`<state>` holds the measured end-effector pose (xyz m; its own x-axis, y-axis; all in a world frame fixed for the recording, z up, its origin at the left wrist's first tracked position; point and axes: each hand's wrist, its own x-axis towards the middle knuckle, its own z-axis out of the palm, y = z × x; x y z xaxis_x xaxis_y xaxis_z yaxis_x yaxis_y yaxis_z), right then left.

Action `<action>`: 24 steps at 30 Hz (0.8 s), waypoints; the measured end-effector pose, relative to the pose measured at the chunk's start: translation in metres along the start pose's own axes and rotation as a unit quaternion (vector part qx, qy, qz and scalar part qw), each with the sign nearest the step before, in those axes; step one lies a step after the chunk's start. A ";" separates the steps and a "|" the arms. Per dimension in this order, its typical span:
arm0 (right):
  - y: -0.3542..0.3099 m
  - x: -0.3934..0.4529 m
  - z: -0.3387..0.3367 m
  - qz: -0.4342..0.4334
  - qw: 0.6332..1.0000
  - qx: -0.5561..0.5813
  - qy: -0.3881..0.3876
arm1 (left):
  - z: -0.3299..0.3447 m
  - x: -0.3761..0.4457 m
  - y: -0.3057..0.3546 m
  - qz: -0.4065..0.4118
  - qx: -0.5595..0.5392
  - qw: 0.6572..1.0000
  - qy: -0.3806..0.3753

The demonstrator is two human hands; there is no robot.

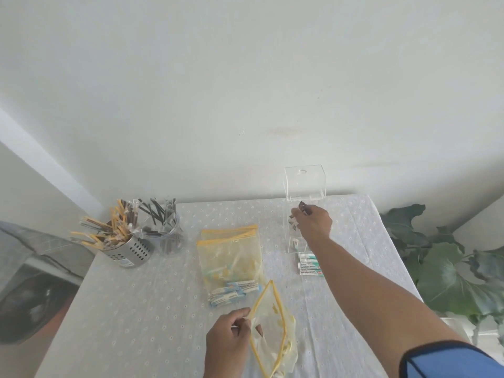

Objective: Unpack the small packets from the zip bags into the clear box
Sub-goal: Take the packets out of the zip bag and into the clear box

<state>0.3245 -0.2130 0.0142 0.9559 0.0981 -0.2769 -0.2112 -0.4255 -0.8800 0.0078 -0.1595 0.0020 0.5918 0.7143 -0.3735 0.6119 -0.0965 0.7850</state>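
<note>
My right hand (pixel 313 221) holds its grip pinched on a few small packets (pixel 296 223) over the clear box (pixel 305 184) while my left hand (pixel 230 339) pinches the open zip bag (pixel 272 334); released off-centre, they could spill onto the worktop (pixel 150 309).

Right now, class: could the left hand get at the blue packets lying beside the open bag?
Probably yes. The left hand only pinches the open zip bag's rim, and the blue packets lie just beyond it on bare tablecloth, nothing between.
</note>
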 end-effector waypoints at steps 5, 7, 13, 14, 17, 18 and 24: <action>-0.001 -0.004 -0.013 -0.020 0.994 0.035 -0.098 | 0.001 0.001 -0.001 0.006 -0.006 1.000 0.006; -0.004 -0.028 -0.028 -0.042 0.995 0.064 -0.071 | 0.001 0.002 -0.001 0.008 -0.011 1.000 0.006; 0.049 -0.160 -0.040 -0.062 0.948 -0.057 -0.308 | 0.008 0.004 0.003 0.011 -0.011 1.000 -0.005; 0.068 -0.172 -0.032 -0.056 0.928 -0.129 -0.344 | 0.009 0.003 0.000 0.011 -0.005 1.000 -0.005; 0.113 -0.186 -0.001 0.015 0.897 -0.276 -0.344 | 0.008 0.000 -0.015 0.009 0.014 1.000 -0.004; 0.117 -0.188 0.007 0.036 0.894 -0.309 -0.323 | 0.007 0.000 -0.021 0.005 0.019 1.000 -0.006; 0.130 -0.206 0.047 0.046 0.882 -0.393 -0.255 | 0.004 -0.002 -0.042 -0.010 0.037 0.999 -0.014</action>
<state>0.0903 -0.2464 -0.0612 0.6838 0.3369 -0.6473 0.1146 -0.9256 -0.3606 -0.0167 -0.1593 -0.0323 0.5930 0.6970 -0.4033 0.6606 -0.1348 0.7385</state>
